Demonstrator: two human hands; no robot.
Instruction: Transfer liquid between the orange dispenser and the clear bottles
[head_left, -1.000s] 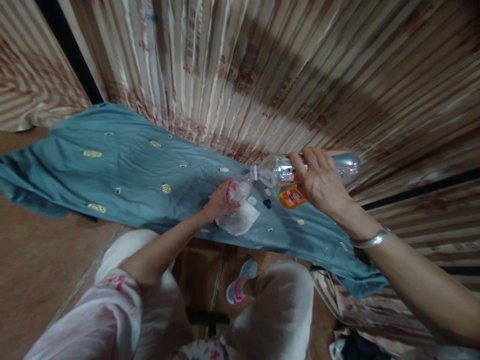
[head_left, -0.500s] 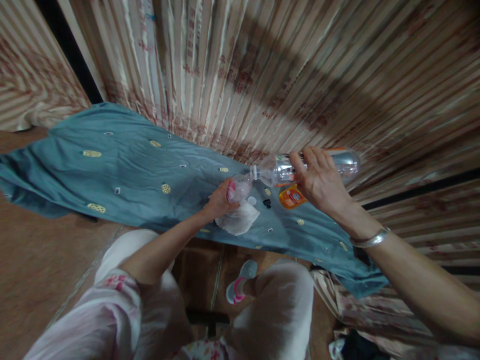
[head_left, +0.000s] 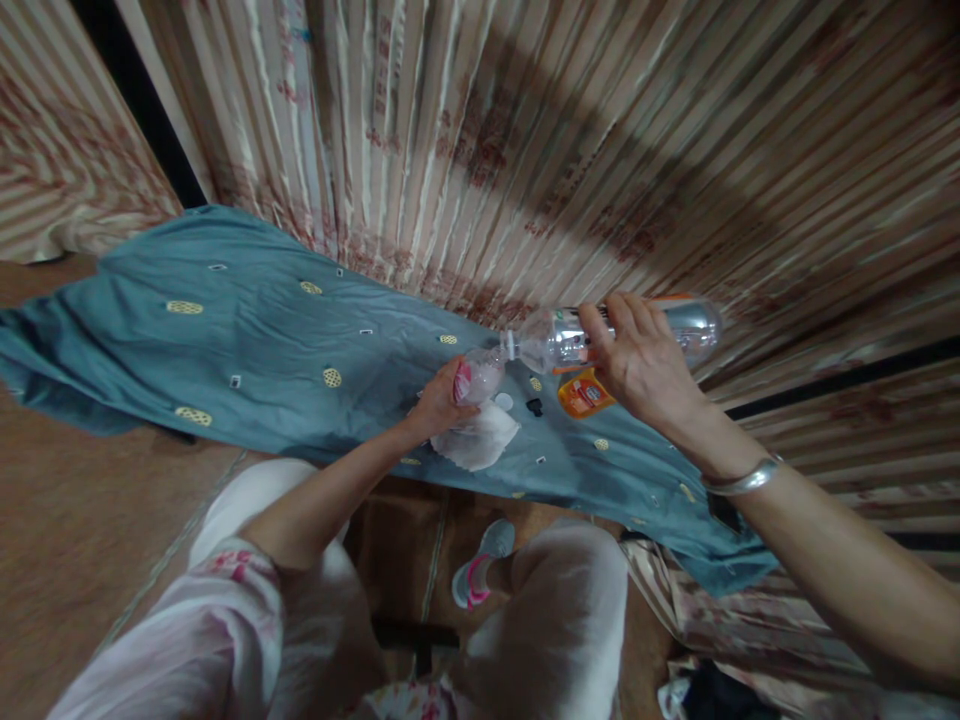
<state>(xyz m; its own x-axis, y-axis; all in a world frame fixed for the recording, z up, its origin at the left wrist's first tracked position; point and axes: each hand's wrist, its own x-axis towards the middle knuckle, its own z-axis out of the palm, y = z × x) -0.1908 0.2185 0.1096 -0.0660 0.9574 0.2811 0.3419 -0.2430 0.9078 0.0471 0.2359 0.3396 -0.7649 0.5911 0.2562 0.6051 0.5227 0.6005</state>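
Observation:
My right hand [head_left: 637, 350] is wrapped round a large clear plastic bottle [head_left: 536, 340], tipped on its side with its neck pointing left. My left hand [head_left: 439, 398] grips a small clear bottle [head_left: 486, 372] with a pink label, tilted so that its mouth meets the large bottle's neck. Whether liquid is passing between them I cannot tell. Below the small bottle lies a crumpled white cloth or tissue [head_left: 476, 440]. A white cap [head_left: 503, 402] and a small black piece [head_left: 534, 407] rest beside it. Partly under my right hand is an orange bottle [head_left: 583, 394] with a label.
A blue-green cloth with yellow pineapple prints [head_left: 277, 350] covers the narrow table. Behind it hangs a striped curtain [head_left: 420, 150]. A dark pole [head_left: 139, 100] stands at the left. A dark object [head_left: 724, 510] sits near the table's right end.

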